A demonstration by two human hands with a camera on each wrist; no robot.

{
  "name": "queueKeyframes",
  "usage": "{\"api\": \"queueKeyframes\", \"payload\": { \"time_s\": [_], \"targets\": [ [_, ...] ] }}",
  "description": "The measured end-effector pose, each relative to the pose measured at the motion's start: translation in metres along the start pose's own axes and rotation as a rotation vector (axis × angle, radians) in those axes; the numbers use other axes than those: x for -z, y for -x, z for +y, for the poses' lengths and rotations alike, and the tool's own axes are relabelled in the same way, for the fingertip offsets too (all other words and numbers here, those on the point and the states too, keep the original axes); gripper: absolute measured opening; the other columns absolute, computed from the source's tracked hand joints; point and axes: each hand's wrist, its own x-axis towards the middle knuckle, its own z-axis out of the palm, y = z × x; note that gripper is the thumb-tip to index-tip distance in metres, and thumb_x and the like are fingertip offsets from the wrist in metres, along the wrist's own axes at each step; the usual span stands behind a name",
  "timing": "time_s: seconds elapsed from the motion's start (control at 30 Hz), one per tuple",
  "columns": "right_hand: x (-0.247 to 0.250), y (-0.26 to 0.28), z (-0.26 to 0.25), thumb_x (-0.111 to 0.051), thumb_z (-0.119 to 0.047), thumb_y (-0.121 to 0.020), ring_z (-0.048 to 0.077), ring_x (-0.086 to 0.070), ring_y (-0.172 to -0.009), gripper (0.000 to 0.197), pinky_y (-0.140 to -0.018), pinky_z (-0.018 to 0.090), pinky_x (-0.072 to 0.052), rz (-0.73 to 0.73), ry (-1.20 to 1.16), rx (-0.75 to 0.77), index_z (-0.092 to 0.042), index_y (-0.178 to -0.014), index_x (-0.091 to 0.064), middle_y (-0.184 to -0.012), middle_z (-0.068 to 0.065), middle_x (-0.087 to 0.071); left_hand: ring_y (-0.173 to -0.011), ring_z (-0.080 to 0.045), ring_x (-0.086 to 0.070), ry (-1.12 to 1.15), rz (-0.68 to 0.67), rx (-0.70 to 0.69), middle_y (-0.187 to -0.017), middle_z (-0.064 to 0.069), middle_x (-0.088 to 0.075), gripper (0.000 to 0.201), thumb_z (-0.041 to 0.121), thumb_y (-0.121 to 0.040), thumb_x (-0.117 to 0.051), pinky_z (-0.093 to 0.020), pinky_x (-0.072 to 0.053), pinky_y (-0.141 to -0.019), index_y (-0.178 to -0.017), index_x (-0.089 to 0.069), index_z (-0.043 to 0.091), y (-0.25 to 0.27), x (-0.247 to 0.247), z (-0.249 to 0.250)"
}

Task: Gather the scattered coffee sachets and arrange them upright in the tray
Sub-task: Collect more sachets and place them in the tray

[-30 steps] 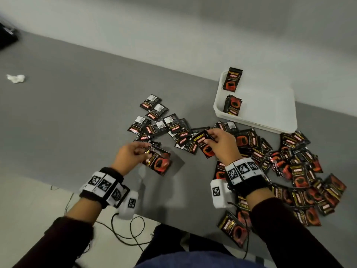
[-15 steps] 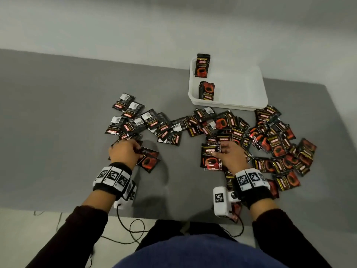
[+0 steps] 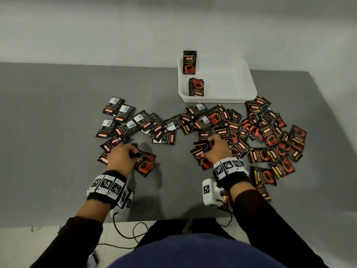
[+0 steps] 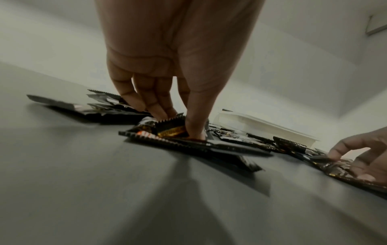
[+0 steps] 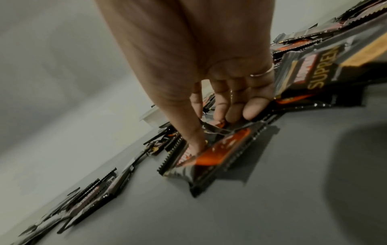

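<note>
Head view: both hands' curled fingers (image 3: 135, 151) pinch glossy serrated-edged foil sachets (image 3: 145, 165).

sachets (image 3: 223, 134): "KOPIKO", "SUPREMO" | upright sachet in tray (image 3: 189, 62): "KOPIKO SUPREMO" | right wrist view: "SUPRE…" on sachet (image 5: 318, 79)

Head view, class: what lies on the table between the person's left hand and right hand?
Bare grey table separates the left hand from the right hand; the sachets lie just beyond that gap. The head view shows it.
</note>
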Motion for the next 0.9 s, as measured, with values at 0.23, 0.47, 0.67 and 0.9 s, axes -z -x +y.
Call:
{"api": "queueKeyframes", "payload": {
  "time_s": [0.23, 0.47, 0.67, 0.9],
  "targets": [
    [-0.011, 0.009, 0.000, -0.070, -0.006, -0.075, 0.019, -0.060, -0.084, 0.042, -0.095, 0.047, -0.044, 0.098, -0.030, 0.070, -0.028, -0.095, -0.040, -0.086, -0.006, -0.057, -0.087, -0.013, -0.052, 0.166, 0.012, -0.044, -0.099, 0.003, -0.058, 0.025, 0.004, -0.076, -0.069, -0.023, -0.041, -0.073, -0.080, -0.058, 0.026, 0.000, 0.004, -0.004],
    [0.036, 0.014, 0.004, -0.058, 0.007, -0.083, 0.018, -0.060, -0.106, 0.040, -0.077, 0.018, -0.052, 0.052, -0.548, 0.213, -0.022, -0.111, -0.054, -0.117, 0.005, -0.061, -0.089, -0.012, -0.061, 0.529, -0.048, -0.018, -0.093, 0.000, -0.064, 0.043, 0.001, -0.074, -0.072, -0.023, -0.050, -0.079, -0.109, -0.058, 0.020, -0.010, 0.026, 0.016],
    [0.100, 0.017, 0.058, -0.071, -0.003, -0.076, 0.015, -0.057, -0.097, 0.045, -0.084, 0.025, -0.046, 0.098, -0.516, 0.018, -0.008, -0.119, -0.059, -0.103, 0.003, -0.064, -0.072, 0.002, -0.062, 0.591, -0.107, -0.132, -0.086, 0.000, -0.067, 0.033, 0.004, -0.071, -0.075, -0.005, -0.048, -0.066, -0.102, -0.066, 0.011, -0.013, 0.021, 0.076],
    [0.054, 0.013, 0.085, -0.073, -0.019, -0.075, 0.022, -0.057, -0.102, 0.035, -0.083, 0.027, -0.046, 0.008, -0.039, -0.035, -0.009, -0.107, -0.062, -0.111, 0.007, -0.057, -0.080, 0.000, -0.059, 0.500, -0.253, -0.257, -0.102, 0.005, -0.063, 0.031, 0.007, -0.069, -0.076, -0.015, -0.048, -0.077, -0.100, -0.069, 0.005, -0.015, -0.012, 0.151]
  ]
}}
